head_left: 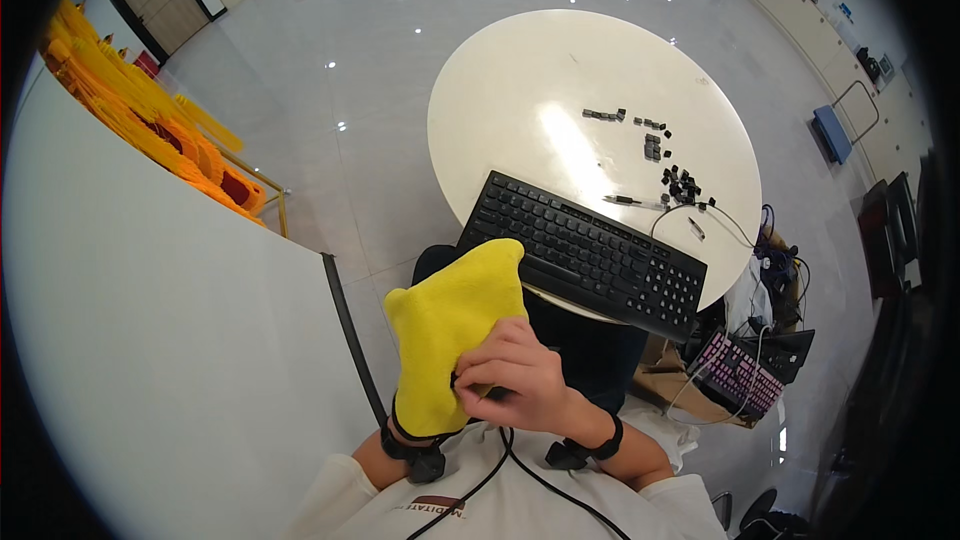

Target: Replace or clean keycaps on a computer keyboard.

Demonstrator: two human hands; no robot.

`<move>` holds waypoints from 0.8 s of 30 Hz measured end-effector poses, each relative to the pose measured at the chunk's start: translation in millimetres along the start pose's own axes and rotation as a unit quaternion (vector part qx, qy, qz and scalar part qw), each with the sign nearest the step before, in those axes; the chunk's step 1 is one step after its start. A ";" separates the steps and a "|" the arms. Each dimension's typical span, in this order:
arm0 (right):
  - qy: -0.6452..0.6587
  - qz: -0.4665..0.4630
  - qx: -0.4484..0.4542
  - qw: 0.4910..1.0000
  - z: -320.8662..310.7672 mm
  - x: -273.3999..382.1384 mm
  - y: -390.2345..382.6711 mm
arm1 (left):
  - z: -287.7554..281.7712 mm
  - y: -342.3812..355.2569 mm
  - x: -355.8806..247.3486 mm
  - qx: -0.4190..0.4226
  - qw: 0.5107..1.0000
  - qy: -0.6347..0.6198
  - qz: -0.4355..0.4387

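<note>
Head view: yellow cloth over the left hand, near the black keyboard.
Right hand pinches a small dark piece against the cloth; the left's grip, hidden, cannot be told.

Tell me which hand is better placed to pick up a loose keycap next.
Right, probably: the right hand is bare and nearer the loose keycaps, though apparently pinching a small dark piece; the yellow cloth covers the left hand.

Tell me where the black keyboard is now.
In the head view, the black keyboard lies right of centre, slanting across the near edge of the white round table, just up and right of the yellow cloth.
</note>
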State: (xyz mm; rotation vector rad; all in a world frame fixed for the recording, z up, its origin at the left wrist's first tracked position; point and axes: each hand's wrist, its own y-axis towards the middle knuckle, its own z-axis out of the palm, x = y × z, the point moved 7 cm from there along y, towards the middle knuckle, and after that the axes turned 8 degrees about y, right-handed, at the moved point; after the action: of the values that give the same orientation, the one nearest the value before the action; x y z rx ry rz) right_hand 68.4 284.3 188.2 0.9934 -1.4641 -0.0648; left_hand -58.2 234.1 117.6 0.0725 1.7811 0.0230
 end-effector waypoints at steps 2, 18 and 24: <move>-0.008 -0.001 -0.017 1.000 -1.2 -2.8 0.4 | -0.9 -2.7 0.4 0.002 0.998 0.060 0.015; -0.049 0.039 -0.091 0.994 -6.3 -9.1 -3.3 | -0.4 1.5 11.0 -0.007 0.995 0.102 0.021; -0.083 0.030 -0.019 0.996 -11.8 -3.9 9.8 | 6.1 23.7 29.9 -0.042 0.955 -0.288 -0.047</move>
State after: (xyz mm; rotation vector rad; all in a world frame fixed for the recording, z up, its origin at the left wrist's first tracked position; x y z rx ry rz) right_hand 72.6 298.7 193.2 0.9296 -1.6379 -0.1338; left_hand -57.6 259.5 88.5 -0.0637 1.1953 0.0074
